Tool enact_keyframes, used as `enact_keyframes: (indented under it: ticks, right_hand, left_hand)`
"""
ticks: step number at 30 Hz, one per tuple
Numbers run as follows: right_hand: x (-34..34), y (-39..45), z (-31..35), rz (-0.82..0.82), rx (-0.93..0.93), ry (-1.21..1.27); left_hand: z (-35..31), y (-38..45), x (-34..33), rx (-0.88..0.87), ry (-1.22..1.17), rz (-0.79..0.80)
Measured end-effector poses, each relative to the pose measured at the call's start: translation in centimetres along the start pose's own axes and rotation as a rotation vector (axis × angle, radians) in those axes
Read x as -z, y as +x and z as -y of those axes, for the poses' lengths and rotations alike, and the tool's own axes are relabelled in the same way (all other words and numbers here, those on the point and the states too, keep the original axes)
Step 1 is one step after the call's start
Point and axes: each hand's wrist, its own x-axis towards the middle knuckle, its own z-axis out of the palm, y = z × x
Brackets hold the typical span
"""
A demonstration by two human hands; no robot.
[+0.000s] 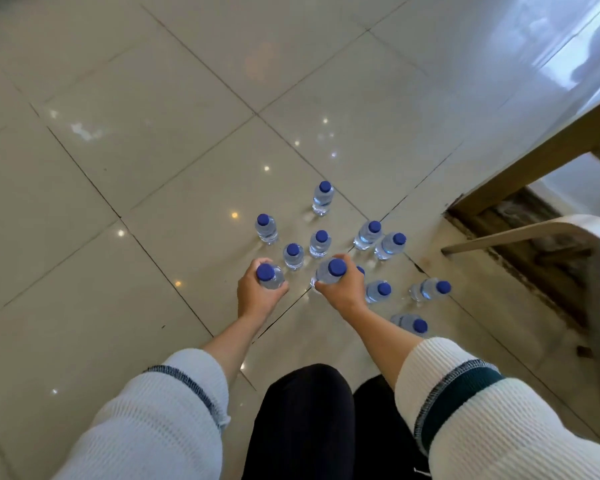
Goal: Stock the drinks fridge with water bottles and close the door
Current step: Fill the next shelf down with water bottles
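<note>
Because two bottles go per trip, your left hand grips one water bottle and your right hand another, six o'clock of the cluster standing on the floor; fridge unseen.

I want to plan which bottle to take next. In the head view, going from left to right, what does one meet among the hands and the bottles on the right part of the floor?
Left hand gripping a clear plastic blue-capped bottle → right hand gripping another such bottle → standing bottle → rightmost bottle.
</note>
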Motion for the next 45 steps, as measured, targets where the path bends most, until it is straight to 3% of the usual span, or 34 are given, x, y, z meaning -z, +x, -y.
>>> enact_keyframes:
  ticks: [10, 18, 26, 34, 45]
  right_hand:
    - [17.6, -19.0, 19.7, -0.228, 0.076, 0.051]
    - [30.4, -29.0, 29.1, -0.430, 0.154, 0.107]
    - [41.1, -34.6, 28.5, -0.640, 0.222, 0.180]
    - [50.5, -40.0, 23.5, -1.025, 0.080, 0.158]
    - [51.8, -48.2, 19.7, -1.644, -0.188, 0.476]
  left_hand:
    - [-27.3, -14.0, 13.0, -0.221, 0.156, 0.124]
    - [-44.7, -23.3, 16.0, -0.462, 0.219, 0.242]
    - [-54.8, -29.5, 10.5, -0.701, 0.235, 0.381]
    - [-60.9, -36.8, 1.6, -0.873, 0.159, 0.634]
    - [-65.3, -44.9, -6.1, -1.073, 0.216, 1.167]
